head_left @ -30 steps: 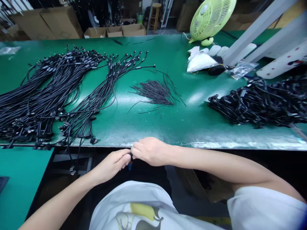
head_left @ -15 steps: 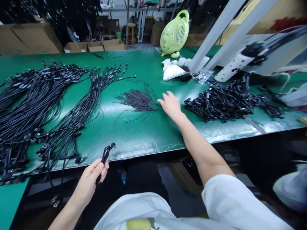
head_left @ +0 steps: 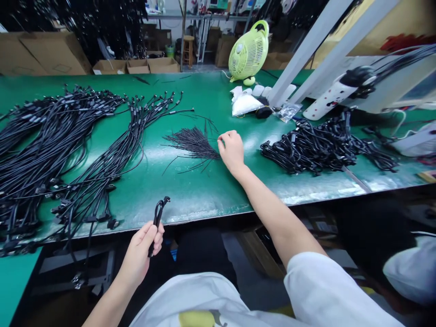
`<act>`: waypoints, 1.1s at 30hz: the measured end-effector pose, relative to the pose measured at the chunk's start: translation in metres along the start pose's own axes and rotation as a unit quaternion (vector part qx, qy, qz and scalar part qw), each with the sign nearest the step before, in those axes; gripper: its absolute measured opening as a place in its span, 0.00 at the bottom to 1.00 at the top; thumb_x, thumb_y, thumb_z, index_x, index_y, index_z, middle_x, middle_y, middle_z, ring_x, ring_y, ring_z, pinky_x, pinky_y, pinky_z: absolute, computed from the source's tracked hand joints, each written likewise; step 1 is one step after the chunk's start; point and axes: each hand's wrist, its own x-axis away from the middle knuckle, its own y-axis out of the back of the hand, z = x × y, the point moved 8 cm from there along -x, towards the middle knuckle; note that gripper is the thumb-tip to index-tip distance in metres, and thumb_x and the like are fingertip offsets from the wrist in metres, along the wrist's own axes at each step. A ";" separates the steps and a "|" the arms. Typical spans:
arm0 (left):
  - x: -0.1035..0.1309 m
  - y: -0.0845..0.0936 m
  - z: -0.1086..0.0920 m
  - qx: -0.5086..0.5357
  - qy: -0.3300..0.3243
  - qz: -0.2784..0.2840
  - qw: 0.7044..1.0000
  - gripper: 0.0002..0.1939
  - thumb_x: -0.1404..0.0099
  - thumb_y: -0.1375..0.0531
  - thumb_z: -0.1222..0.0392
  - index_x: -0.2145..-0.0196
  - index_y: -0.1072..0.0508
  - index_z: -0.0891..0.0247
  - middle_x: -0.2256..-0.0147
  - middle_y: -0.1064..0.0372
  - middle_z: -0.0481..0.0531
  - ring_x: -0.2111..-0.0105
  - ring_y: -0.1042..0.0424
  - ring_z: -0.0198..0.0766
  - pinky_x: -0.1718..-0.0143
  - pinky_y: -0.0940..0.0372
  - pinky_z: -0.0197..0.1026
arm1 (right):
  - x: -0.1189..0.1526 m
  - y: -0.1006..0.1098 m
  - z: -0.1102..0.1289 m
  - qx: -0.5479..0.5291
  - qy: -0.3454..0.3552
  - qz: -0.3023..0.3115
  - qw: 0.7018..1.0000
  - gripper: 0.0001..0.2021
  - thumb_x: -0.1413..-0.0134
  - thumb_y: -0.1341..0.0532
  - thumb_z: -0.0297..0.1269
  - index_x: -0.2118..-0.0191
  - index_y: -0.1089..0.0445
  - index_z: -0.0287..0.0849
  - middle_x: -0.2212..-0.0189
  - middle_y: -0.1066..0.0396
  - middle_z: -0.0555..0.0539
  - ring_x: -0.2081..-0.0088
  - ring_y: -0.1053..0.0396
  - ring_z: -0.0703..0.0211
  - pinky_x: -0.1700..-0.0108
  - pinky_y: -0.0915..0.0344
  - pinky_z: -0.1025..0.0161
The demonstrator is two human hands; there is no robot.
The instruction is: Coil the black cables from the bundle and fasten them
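Observation:
My left hand (head_left: 145, 245) is closed around a folded black cable (head_left: 158, 218) in front of the table's near edge. The cable's small plug end sticks up above the fingers. My right hand (head_left: 232, 150) is over the table at the right end of a pile of thin black twist ties (head_left: 192, 141). Its thumb and fingers are curled together close to the tie ends. Whatever lies between those fingertips is hidden.
Long black cables (head_left: 112, 154) lie in bunches on the left of the green table (head_left: 190, 195). Bundled cables (head_left: 313, 145) are heaped on the right. Behind stand a green fan (head_left: 248, 52), a white bag (head_left: 245, 104), metal posts and a spotted white bottle (head_left: 329, 100).
My right hand has moved left to the tie pile, and its spread fingers have curled in. My left hand has shifted slightly up and right with the folded cable.

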 end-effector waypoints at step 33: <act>-0.013 0.004 -0.011 -0.239 -0.074 0.063 0.966 0.07 0.44 0.49 0.67 0.78 0.36 0.63 0.82 0.42 0.42 0.81 0.43 0.30 0.77 0.47 0.34 | 0.199 0.075 0.255 0.051 0.701 0.041 0.710 0.11 0.40 0.51 0.23 0.65 0.32 0.37 0.72 0.37 0.44 0.70 0.42 0.57 0.67 0.46 0.58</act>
